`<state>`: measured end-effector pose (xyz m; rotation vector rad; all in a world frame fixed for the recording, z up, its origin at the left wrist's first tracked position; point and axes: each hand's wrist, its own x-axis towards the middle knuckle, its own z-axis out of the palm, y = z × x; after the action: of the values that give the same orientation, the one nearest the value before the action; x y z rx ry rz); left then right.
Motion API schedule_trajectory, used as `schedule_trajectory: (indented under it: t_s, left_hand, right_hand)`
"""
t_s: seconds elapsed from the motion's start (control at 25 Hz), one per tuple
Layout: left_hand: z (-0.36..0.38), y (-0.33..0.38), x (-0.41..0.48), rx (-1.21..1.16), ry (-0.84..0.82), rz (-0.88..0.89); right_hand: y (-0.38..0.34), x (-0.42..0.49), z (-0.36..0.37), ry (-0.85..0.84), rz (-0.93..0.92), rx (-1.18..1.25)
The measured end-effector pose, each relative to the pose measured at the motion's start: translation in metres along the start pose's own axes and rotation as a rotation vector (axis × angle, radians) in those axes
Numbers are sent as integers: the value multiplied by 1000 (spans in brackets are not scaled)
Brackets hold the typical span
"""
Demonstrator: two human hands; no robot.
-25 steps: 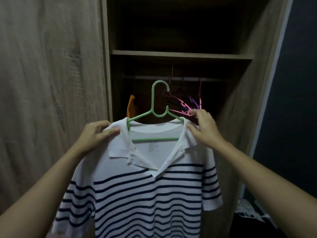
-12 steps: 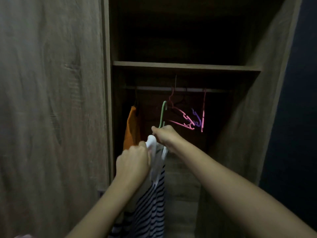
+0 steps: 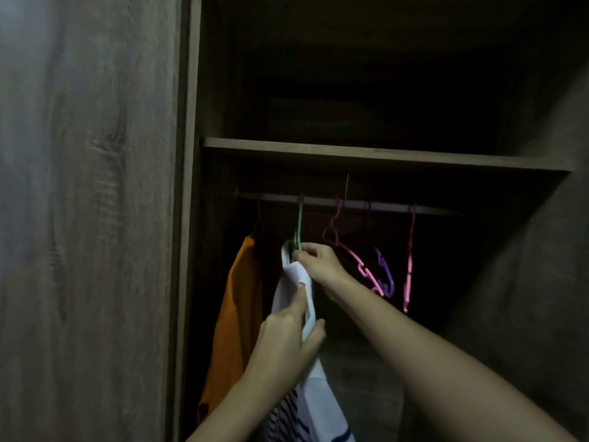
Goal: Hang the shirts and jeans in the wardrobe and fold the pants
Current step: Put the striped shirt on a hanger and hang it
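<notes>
- Under the shelf (image 3: 382,157) of the wardrobe (image 3: 526,282), the green hanger (image 3: 299,224) hangs edge-on to me with its hook up at the rail (image 3: 446,211). It is too dark for me to tell whether the hook sits fully over it.
- My right hand (image 3: 318,263) curls round the base of the hanger's stem and pinches it together with the white collar of the striped shirt (image 3: 294,282).
- My left hand (image 3: 283,342) is lower and holds the shirt's white shoulder fabric, thumb on one side and fingers on the other.
- The shirt drops from the hanger past both hands, and its navy stripes show at the bottom edge.
- Just left of it an orange garment (image 3: 236,314) hangs from the same rail.
- To the right a pink hanger (image 3: 350,260), a purple hanger (image 3: 385,272) and a second pink hanger (image 3: 409,266) hang from the rail.
- A wood-grain door panel (image 3: 89,218) fills the left side.
</notes>
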<state>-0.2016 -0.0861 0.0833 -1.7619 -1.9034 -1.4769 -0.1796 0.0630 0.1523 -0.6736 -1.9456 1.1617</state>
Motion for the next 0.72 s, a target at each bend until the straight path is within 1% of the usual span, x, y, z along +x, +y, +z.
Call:
schedule_trajectory:
  t_s: [0.16, 0.24, 0.32, 0.48, 0.6, 0.72]
  left_hand:
    - [21, -13, 43, -9, 51, 19]
    - [26, -21, 65, -14, 58, 28]
    - [32, -30, 81, -22, 65, 3]
    - [45, -44, 94, 16, 39, -57]
    - [48, -50, 99, 43, 20, -85]
    - [52, -49, 96, 88, -40, -111]
  right_hand:
    - [0, 50, -15, -48, -38, -22]
    - [-3, 69, -20, -64, -10, -38]
    - [-2, 88, -20, -43, 25, -69]
    - [0, 108, -12, -28, 55, -151]
    - [2, 111, -13, -34, 38, -283]
    - [9, 108, -18, -91, 58, -405]
